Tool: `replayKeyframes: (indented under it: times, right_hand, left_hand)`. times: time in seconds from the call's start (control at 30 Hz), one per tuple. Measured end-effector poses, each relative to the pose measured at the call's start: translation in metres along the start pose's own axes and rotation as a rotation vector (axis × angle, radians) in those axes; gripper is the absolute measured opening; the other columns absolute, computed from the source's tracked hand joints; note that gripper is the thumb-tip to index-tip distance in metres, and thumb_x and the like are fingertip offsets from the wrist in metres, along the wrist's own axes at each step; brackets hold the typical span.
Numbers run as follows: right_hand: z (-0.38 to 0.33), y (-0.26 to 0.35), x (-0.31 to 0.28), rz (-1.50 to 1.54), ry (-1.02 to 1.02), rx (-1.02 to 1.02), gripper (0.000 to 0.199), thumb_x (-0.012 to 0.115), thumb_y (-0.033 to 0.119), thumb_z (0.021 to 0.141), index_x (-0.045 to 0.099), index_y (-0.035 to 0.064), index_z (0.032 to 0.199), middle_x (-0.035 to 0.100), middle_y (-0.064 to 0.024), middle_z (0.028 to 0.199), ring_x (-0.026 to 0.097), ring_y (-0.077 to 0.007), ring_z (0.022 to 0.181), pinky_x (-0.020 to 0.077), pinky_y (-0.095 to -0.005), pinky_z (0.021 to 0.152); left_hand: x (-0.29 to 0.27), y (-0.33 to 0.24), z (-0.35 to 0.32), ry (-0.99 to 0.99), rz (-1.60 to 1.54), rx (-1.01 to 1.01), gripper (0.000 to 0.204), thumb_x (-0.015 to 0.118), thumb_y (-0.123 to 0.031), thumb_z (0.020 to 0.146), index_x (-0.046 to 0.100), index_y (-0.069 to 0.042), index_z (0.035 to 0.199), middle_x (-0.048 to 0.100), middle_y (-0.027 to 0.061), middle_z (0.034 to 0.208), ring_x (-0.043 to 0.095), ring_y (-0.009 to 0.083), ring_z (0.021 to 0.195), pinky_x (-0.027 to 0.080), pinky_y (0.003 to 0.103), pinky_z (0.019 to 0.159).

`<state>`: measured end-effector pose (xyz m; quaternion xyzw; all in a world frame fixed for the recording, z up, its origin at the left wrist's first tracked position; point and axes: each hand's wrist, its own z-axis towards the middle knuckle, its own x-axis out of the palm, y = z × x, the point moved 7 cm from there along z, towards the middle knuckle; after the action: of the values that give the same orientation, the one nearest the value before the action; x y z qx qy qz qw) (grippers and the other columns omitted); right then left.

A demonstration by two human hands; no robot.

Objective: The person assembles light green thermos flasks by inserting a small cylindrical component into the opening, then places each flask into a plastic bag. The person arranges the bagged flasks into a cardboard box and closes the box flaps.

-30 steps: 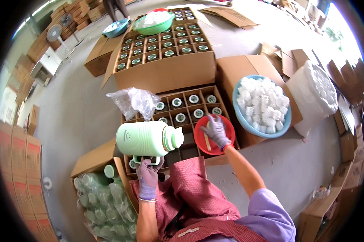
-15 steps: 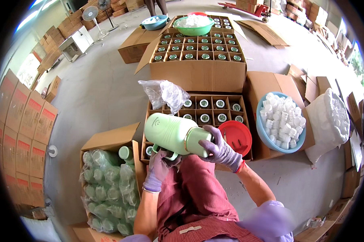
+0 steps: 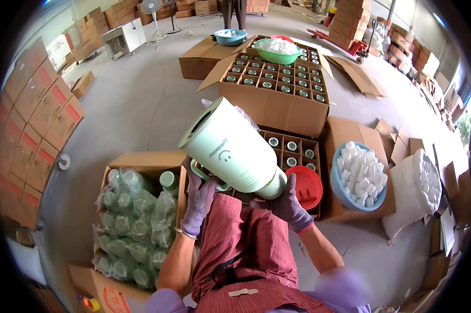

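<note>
A pale green thermos jug (image 3: 240, 148) is held tilted over my lap, its wide end with a dark oval up to the left and its narrower lid end low on the right. My left hand (image 3: 198, 206), in a greyish purple glove, is closed at the jug's handle (image 3: 201, 169). My right hand (image 3: 290, 208), gloved alike, grips the lid end; part of its fingers is hidden under the jug. Just beyond the jug is a divided carton (image 3: 316, 148) of jars or bottles with white and green tops. Crumpled clear plastic bag (image 3: 246, 117) shows partly behind the jug.
Left of me stands a carton (image 3: 141, 159) of bagged green jugs (image 3: 134, 229). To the right are a red bowl (image 3: 307, 190), a blue basin (image 3: 340, 185) of white caps and a white sack (image 3: 405, 201). Farther off, a larger divided carton (image 3: 272, 107) bears a green basin (image 3: 280, 57).
The jug has turned so its wide end points up and toward me, its lid end lower. Both hands have turned with it and still hold it. The head view has shifted slightly.
</note>
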<state>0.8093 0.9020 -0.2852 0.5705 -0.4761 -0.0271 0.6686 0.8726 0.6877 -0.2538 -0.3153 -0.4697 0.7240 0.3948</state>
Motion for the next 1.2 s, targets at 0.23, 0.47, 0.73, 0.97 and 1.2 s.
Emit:
replayKeyframes:
  times: [0.23, 0.47, 0.73, 0.97, 1.2]
  right_hand:
    - [-0.026, -0.012, -0.023, 0.07, 0.425, 0.397, 0.12, 0.026, 0.097, 0.065, 0.049, 0.0023, 0.134, 0.069, -0.0169, 0.097, 0.069, -0.0266, 0.078, 0.0586, -0.0357, 0.068]
    - [-0.025, 0.035, 0.024, -0.36, -0.065, -0.159, 0.088, 0.059, 0.056, 0.091, 0.017, 0.0104, 0.154, 0.028, -0.0126, 0.153, 0.043, -0.027, 0.132, 0.0485, -0.0475, 0.098]
    - [-0.026, 0.056, 0.064, -1.844, 0.265, -1.414, 0.064, 0.083, 0.023, 0.065, 0.055, 0.0215, 0.123, 0.039, -0.0215, 0.133, 0.046, -0.0444, 0.119, 0.0495, -0.0502, 0.094]
    - [-0.025, 0.025, 0.029, -2.204, 0.884, -1.816, 0.037, 0.06, 0.028, 0.088, 0.052, 0.0327, 0.124, 0.044, -0.006, 0.133, 0.042, -0.0291, 0.127, 0.044, -0.0534, 0.101]
    - [-0.036, 0.049, 0.046, -2.076, 1.158, -1.794, 0.042, 0.061, 0.028, 0.088, 0.051, 0.0204, 0.128, 0.048, -0.0017, 0.131, 0.046, -0.0269, 0.125, 0.0403, -0.0551, 0.103]
  left_hand:
    - [-0.002, -0.017, -0.015, 0.008, 0.535, 0.486, 0.024, 0.056, -0.006, 0.091, 0.056, -0.005, 0.116, 0.056, 0.0074, 0.117, 0.061, 0.0177, 0.099, 0.055, 0.03, 0.078]
    - [0.006, 0.096, -0.038, -0.096, -0.92, -0.354, 0.029, 0.049, -0.005, 0.091, 0.052, -0.005, 0.119, 0.058, 0.0096, 0.113, 0.064, 0.0215, 0.096, 0.058, 0.034, 0.079]
    - [0.0, 0.028, -0.033, 0.042, -0.642, -0.394, 0.048, 0.044, -0.004, 0.091, 0.033, -0.007, 0.138, 0.056, 0.0119, 0.12, 0.065, 0.0236, 0.099, 0.063, 0.042, 0.072]
    - [0.022, 0.037, -0.044, 0.118, -0.814, -0.598, 0.051, 0.051, 0.003, 0.086, 0.033, -0.006, 0.133, 0.061, 0.0091, 0.104, 0.065, 0.0194, 0.089, 0.058, 0.032, 0.079]
    - [0.03, 0.056, -0.043, 0.297, -0.591, -0.473, 0.044, 0.056, 0.001, 0.089, 0.047, -0.006, 0.131, 0.058, 0.0066, 0.115, 0.063, 0.0212, 0.101, 0.056, 0.031, 0.084]
